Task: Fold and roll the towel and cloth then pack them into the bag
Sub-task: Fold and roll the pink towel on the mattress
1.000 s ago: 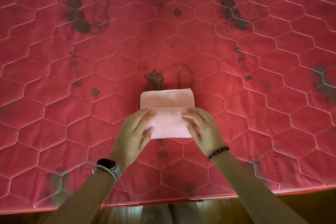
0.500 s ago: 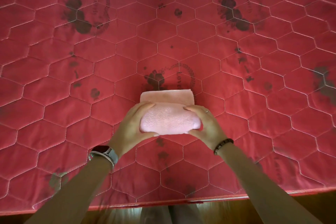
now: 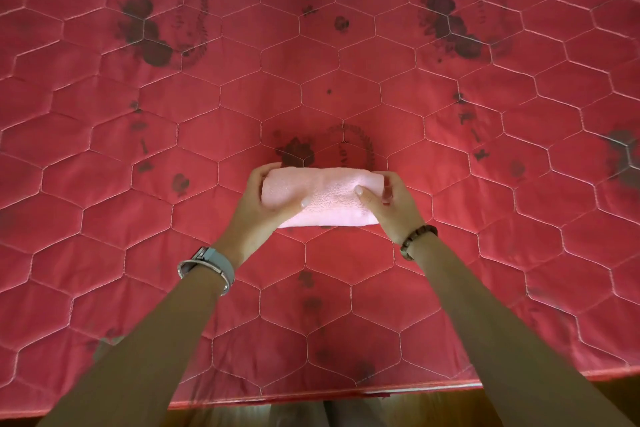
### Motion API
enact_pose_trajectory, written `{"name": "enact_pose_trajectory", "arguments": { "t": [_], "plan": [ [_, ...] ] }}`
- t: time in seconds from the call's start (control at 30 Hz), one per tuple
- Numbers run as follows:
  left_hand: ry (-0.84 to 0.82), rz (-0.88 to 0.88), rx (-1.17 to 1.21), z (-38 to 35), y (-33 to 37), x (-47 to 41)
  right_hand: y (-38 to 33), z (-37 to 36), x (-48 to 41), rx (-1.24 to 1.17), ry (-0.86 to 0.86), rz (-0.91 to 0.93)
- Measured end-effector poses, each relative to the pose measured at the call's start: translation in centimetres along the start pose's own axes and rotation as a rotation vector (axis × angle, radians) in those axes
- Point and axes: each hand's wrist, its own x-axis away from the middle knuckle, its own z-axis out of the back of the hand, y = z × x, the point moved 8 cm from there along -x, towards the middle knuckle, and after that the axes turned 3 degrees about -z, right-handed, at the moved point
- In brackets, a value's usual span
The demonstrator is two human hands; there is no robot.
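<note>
A red quilted mattress [image 3: 346, 80] fills nearly the whole view, stitched in pale hexagons and printed with dark faded flower marks at 11 o'clock, 1 o'clock, 3 o'clock and the centre. A watch [image 3: 211, 265] with a grey strap sits at 7 o'clock, a brown bead bracelet [image 3: 417, 241] at 5 o'clock. Wooden floor [image 3: 554, 395] shows along the bottom edge at 6 o'clock

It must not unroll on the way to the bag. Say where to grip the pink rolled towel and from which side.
Grip the pink towel roll across its middle from above, fingers wrapping over its length, probably pinning the loose outer edge. It lies sideways on the red quilted mattress, with the left hand and right hand cupping its two ends.
</note>
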Motion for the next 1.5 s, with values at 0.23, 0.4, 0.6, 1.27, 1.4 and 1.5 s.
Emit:
{"name": "enact_pose_trajectory", "arguments": {
  "t": [0.23,0.4,0.6,1.27,1.4,1.5],
  "plan": [
    [0.208,0.12,0.067,-0.3,-2.0,0.8,-0.1,-0.8,-0.6,0.006,0.059,-0.043],
    [0.243,0.308,0.0,-0.7,-2.7,0.1,0.3,-0.8,-1.2,0.086,0.094,-0.118],
    [0.211,0.394,0.097,-0.5,-2.2,-1.2,-0.7,-0.7,-1.7,-0.004,0.061,-0.154],
    [0.198,0.285,0.64,1.2,4.2,5.7,-5.2,0.0,6.2,-0.386,-0.021,-0.213],
    [0.331,0.271,0.675,3.3,7.2,8.8,-7.9,0.1,9.5,-0.403,-0.014,-0.183],
    [0.422,0.261,0.712,4.8,9.7,11.5,-10.6,-0.1,12.2,-0.379,-0.037,-0.17]
  ]
}}
